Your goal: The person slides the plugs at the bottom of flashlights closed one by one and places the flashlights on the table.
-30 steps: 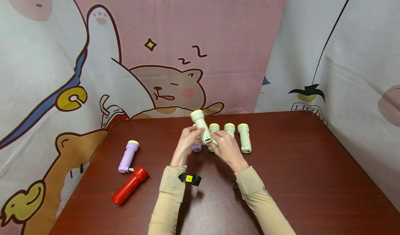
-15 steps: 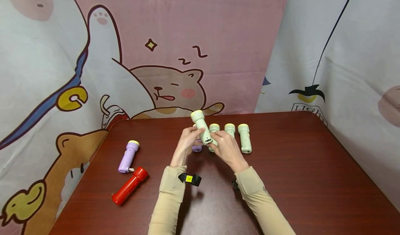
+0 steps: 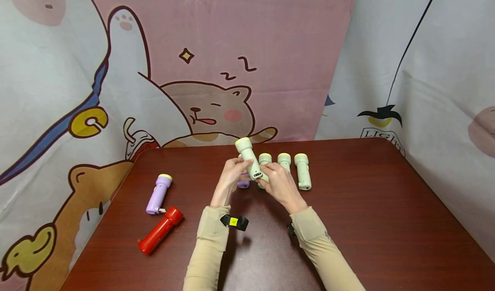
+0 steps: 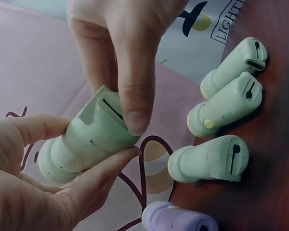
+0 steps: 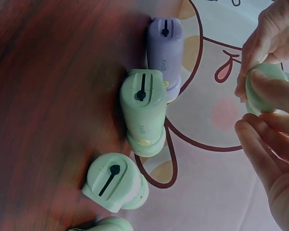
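Pale green flashlight (image 3: pixel 249 155): raised above the far part of the desk (image 3: pixel 386 222), head tilted away from the person and tail toward them; smooth moulded plastic, a rounded barrel flaring into a wider, yellow-rimmed head.
Left hand (image 3: pixel 233 170): wraps thumb and fingers along the barrel.
Right hand (image 3: pixel 281 182): pinches the tail, thumb on the end face by a dark slot.
Step at the tail: apparently handling the end cap area; whether the thumb presses or slides cannot be told.
Next move: probably calls for a firm grip on the slick barrel, so that pressure on the tail does not turn the whole body.
Row alongside: three green flashlights (image 3: pixel 303 173) and a purple flashlight (image 3: pixel 243 183) lie with heads toward the far edge, keyhole-shaped black slots in their flattened tails.
Lilac flashlight (image 3: pixel 158 194): well left, matte, a small pale piece jutting from its tail.
Red flashlight (image 3: pixel 160 231): glossy, slimmer, lying aslant nearby.
Desk finish: dark red-brown, wood-grained, softly shiny.
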A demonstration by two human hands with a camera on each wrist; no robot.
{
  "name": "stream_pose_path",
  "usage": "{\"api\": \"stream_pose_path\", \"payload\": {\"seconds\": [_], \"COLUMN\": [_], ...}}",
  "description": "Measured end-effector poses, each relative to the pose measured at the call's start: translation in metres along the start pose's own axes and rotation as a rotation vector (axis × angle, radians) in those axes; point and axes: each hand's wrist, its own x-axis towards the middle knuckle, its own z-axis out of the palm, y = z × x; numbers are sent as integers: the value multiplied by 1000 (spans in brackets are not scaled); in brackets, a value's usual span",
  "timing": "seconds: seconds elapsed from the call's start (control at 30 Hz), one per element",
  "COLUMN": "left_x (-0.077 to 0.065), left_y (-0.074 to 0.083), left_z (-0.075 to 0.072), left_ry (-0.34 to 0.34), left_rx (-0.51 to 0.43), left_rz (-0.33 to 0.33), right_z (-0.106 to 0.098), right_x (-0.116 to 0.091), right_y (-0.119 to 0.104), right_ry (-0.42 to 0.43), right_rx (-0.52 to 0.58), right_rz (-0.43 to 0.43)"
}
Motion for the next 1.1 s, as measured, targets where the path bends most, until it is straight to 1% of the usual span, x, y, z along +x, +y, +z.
{"api": "stream_pose_path", "payload": {"seconds": [0.2,0.33,0.47,0.57,0.7,0.83,0.93,1.1], "left_x": [1,2,4,5,7,8,9,12], "left_y": [3,1,-1,-3,-4,-6,-8,-14], "left_z": [-1,-3,-5,-8,-15,-23,-29,-41], "left_ry": [21,31,51,78,110,143,176,256], "left_rx": [2,8,34,62,90,112,148,255], "left_rz": [-3,1,7,11,18,31,44,64], "right_z": [2,5,7,7,4,4,6,12], "right_x": [0,-2,-4,-6,-9,-10,-11,-11], "right_y": [1,2,6,10,15,19,20,21], "right_ry": [16,3,-32,-60,-100,-135,-170,-247], "right_rx": [-10,-3,-1,-22,-40,-35,-28,-26], "right_rz": [-4,-1,18,43,99,149,180,218]}}
